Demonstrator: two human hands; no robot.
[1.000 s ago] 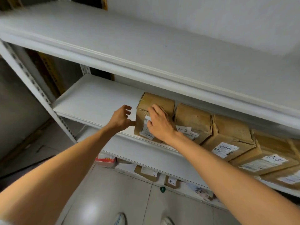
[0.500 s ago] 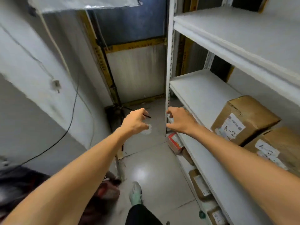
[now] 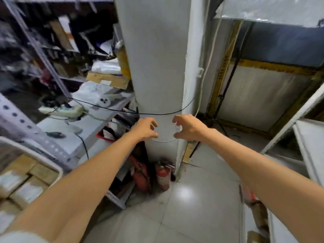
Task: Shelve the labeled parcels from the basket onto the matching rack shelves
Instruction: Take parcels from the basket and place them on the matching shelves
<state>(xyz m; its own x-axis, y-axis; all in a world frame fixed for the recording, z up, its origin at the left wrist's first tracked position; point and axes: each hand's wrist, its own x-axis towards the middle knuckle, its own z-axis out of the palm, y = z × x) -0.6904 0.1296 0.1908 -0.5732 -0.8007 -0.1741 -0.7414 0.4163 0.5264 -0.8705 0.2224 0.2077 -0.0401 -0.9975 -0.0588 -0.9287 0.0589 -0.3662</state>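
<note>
"One white pillar (image 3: 157, 67), centre; one rack (image 3: 308, 141), far right. Basket?"
"One basket (image 3: 52, 163), lower left corner; several brown parcels (image 3: 22, 183) lying inside it, blurred. One red fire extinguisher (image 3: 164, 174) at the pillar's foot."
"Hands?"
"Left hand (image 3: 145, 128), right hand (image 3: 190, 128), side by side before the pillar, apart from each other. Fingers of both loosely curled, holding nothing, well apart from basket and rack."

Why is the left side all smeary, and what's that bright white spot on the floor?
Head view: the parcels and cluttered shelves at left are streaked, likely motion blur; the spot is light glaring off the glossy floor; the pillar looks fairly sharp.
</note>
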